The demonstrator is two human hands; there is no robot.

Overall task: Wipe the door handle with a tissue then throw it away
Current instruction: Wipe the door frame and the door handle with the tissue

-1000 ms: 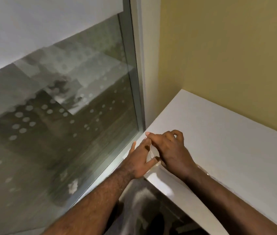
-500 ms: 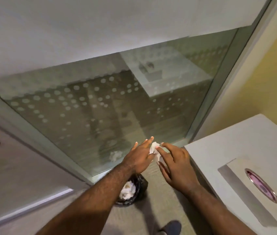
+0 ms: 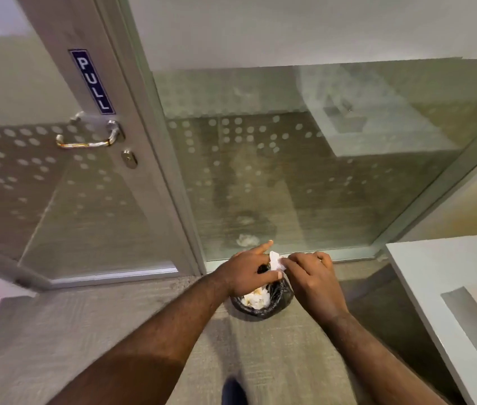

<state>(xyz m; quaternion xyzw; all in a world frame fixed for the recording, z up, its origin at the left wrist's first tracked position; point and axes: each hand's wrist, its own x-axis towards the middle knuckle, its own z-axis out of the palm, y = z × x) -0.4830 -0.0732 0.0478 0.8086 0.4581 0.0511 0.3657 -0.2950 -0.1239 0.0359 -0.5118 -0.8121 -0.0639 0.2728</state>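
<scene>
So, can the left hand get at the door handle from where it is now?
Probably yes: nothing stands between the left hand and the door handle, though that hand shares the tissue with the right hand.

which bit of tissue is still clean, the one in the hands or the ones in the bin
The tissue pinched between the left hand and right hand looks plain white; the wads in the bin show yellowish stains.

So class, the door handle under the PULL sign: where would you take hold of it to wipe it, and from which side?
Grip the horizontal bar of the door handle, wrapping the tissue around it from the front. The bar stands clear of the door between the pivot on the right and a free left end, so fingers can close behind it.
</scene>
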